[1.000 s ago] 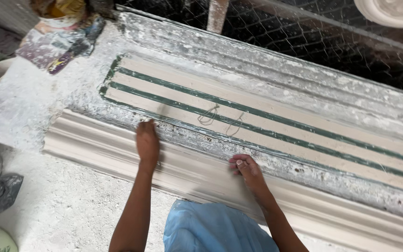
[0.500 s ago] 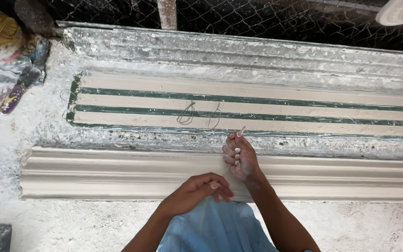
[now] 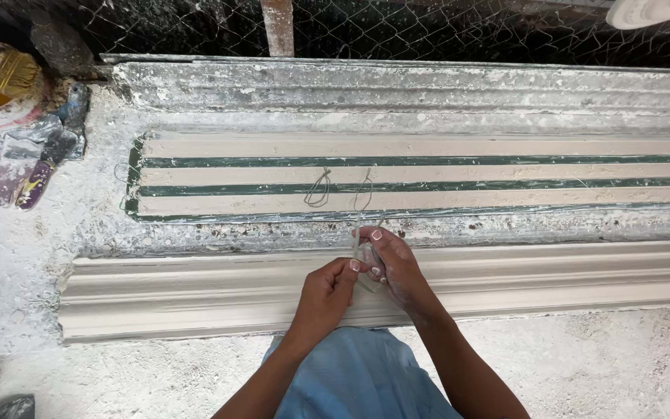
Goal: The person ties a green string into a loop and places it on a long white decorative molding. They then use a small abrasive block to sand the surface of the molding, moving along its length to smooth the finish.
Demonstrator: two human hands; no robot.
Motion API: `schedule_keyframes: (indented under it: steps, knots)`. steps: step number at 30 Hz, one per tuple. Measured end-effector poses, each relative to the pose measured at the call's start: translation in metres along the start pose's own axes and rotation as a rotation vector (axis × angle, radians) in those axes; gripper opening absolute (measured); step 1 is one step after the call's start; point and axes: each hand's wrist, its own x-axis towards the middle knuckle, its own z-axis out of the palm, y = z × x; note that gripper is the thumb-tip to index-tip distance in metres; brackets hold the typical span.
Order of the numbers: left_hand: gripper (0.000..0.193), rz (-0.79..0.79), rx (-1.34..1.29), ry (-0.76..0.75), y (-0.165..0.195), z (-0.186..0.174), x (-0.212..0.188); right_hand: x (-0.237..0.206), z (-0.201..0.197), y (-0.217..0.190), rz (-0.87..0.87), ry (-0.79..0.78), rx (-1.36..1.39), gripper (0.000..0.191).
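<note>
Fibre strand (image 3: pixel 357 233) pinched between fingers of both hands over moulding (image 3: pixel 195 291).

Thin fibre strand (image 3: pixel 360 233) – pale, taut, w/ looped ends on green-striped mould (image 3: pixel 505 172), above plaster cornice (image 3: pixel 195 291)

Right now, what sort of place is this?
Probably a plaster moulding workshop: a long cornice lies beside a striped mould on a plaster-caked bench, backed by wire mesh.

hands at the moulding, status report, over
Left hand and right hand meet over the plaster moulding, pinching a thin fibre strand. Two strand loops lie on the striped mould. Nothing between them.
</note>
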Motion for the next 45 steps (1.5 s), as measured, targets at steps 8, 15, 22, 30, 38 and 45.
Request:
schedule_keyframes:
  steps: [8, 15, 22, 30, 38, 45]
  knots:
    - [0.031, -0.036, 0.025, -0.056, -0.012, -0.016, -0.006, -0.01, 0.021, 0.011, 0.041, 0.004, 0.085, 0.041]
    - [0.033, -0.05, 0.137, -0.104, -0.002, -0.038, -0.019, -0.009, 0.023, 0.03, 0.015, -0.083, -0.003, 0.037]
    - [0.034, 0.6, 0.649, 0.131, 0.039, -0.069, -0.026, -0.003, 0.024, 0.028, -0.097, -0.143, -0.769, 0.035]
    - [0.016, 0.838, 1.193, -0.296, 0.038, -0.097, -0.018, -0.008, 0.027, 0.008, 0.108, -0.382, -1.061, 0.034]
    - [0.013, 0.602, 0.503, 0.285, 0.005, -0.065, -0.002, 0.004, -0.006, 0.005, -0.068, 0.072, 0.032, 0.042]
    - [0.018, 0.341, 0.039, 0.329, -0.024, -0.017, 0.015, 0.001, 0.036, 0.054, -0.256, 0.041, -0.406, 0.04]
